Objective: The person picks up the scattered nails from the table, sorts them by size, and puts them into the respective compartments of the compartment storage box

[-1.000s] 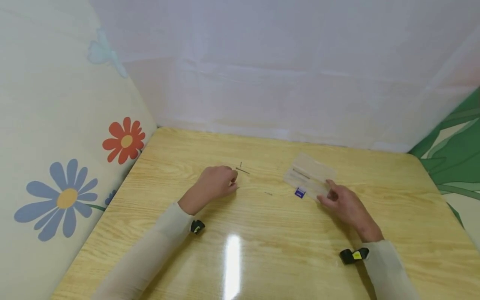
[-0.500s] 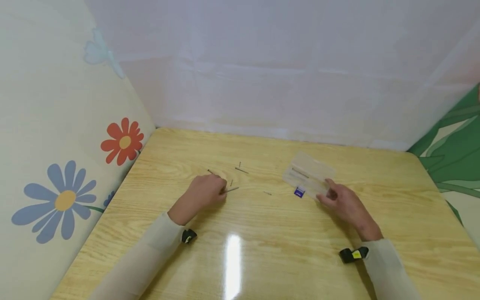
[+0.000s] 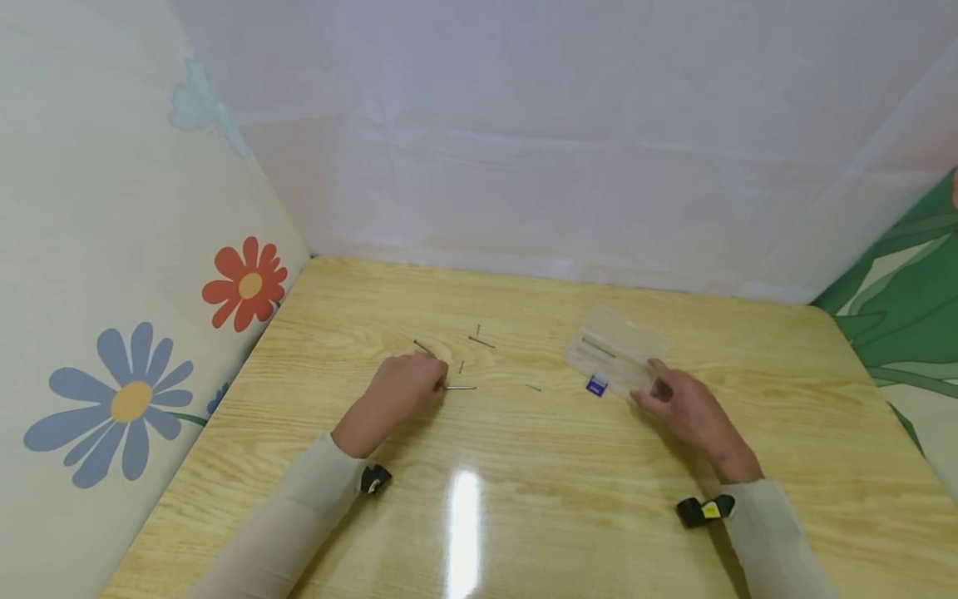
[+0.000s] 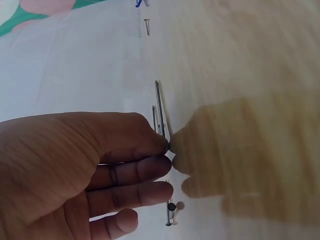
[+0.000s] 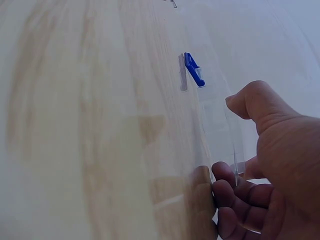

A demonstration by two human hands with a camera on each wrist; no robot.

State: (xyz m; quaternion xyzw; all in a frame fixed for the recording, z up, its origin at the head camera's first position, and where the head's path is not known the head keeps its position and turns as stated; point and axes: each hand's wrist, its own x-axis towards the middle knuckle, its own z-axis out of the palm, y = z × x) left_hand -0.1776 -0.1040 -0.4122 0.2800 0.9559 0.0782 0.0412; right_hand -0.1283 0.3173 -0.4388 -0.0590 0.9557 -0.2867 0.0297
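My left hand point(image 3: 397, 391) pinches a long nail point(image 3: 460, 388) between thumb and index finger; its pointed shank point(image 4: 159, 102) sticks out past the fingertips in the left wrist view, and the head end is hidden. Another nail point(image 3: 422, 347) lies just beyond the knuckles, and a short nail point(image 3: 461, 367) is close to the fingertips. On the right, my right hand point(image 3: 692, 416) holds the near right corner of an open clear plastic box point(image 3: 644, 339), fingers curled at its edge. Inside the box lies a long nail point(image 3: 599, 347). A blue latch point(image 5: 194, 70) sits on the box's front side.
Between the hands, a small nail point(image 3: 533, 388) lies on the wooden table point(image 3: 569, 482). Farther back are a long nail point(image 3: 482, 342) and a short nail point(image 3: 479, 330). A white sheet point(image 3: 524, 166) hangs behind the table, and a flowered wall point(image 3: 112, 249) borders the left.
My left hand has drawn back left and toward me, uncovering nails beneath it. The pinched nail has swung from slanting upward to nearly level. The right hand stays at the box.
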